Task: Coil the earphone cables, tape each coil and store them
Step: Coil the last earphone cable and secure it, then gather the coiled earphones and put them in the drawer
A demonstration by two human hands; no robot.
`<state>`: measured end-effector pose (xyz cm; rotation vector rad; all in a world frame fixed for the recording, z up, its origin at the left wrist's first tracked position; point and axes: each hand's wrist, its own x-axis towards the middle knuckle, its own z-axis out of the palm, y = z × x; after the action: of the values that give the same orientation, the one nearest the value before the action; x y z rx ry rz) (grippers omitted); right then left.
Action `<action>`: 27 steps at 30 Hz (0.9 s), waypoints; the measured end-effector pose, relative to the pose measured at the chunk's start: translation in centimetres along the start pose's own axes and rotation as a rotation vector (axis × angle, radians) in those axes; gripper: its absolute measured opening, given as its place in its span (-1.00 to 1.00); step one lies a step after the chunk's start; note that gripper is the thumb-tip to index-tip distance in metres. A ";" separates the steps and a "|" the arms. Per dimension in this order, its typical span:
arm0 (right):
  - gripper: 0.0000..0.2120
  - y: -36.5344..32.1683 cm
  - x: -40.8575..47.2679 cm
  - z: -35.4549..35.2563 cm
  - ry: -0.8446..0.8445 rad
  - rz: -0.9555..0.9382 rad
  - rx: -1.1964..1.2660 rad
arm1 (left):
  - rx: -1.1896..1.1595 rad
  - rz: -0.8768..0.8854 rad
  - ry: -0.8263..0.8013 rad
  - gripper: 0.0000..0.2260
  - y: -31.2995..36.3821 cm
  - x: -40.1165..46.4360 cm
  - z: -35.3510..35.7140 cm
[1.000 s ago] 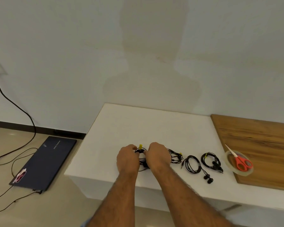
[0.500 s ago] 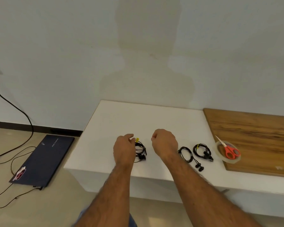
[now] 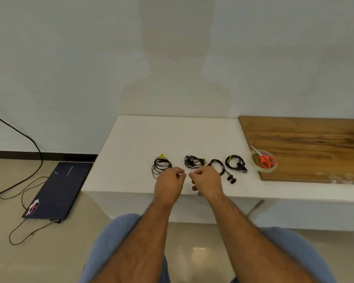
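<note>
Several black earphone coils lie in a row on the white table [image 3: 131, 139]. The leftmost coil [image 3: 161, 166] carries a yellow tape tab, as does the second coil [image 3: 193, 161]. A third coil [image 3: 218, 167] has its earbuds trailing toward the front edge, and a fourth coil [image 3: 234, 162] with yellow tape lies at the right. My left hand [image 3: 169, 183] and my right hand [image 3: 206, 180] hover close together just in front of the coils, fingers loosely curled, holding nothing visible.
A clear tape roll [image 3: 263, 169] with red-handled scissors [image 3: 265, 160] on top sits on a wooden board [image 3: 307, 139] at the right. A closed dark laptop [image 3: 59, 188] and cables lie on the floor at the left. My knees are below the table.
Both hands have let go of the leftmost coil and drawn back toward me. The coil now lies free on the table. The camera has tilted downward.
</note>
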<state>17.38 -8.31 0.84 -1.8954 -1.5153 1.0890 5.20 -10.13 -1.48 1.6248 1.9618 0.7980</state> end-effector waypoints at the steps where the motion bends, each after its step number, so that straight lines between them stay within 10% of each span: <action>1: -0.80 0.8 -0.6 0.0 -0.023 0.068 0.128 | 0.005 0.002 -0.014 -0.77 0.2 -0.5 0.4; 13: -0.82 2.4 -1.1 -0.4 -0.139 0.261 0.615 | 0.003 0.039 -0.029 -0.77 0.8 -0.1 1.2; 20: -0.75 3.6 -0.4 2.5 -0.927 0.544 0.041 | 0.022 0.060 -0.059 -0.79 0.2 2.7 1.3; 27: -0.80 13.5 2.7 9.2 -0.343 0.969 0.501 | -0.027 0.033 -0.187 -0.92 0.8 4.0 2.4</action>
<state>17.82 -10.40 -15.58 -2.1213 -0.2743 2.0402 6.70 -5.80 -2.61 1.6566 1.7908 0.6565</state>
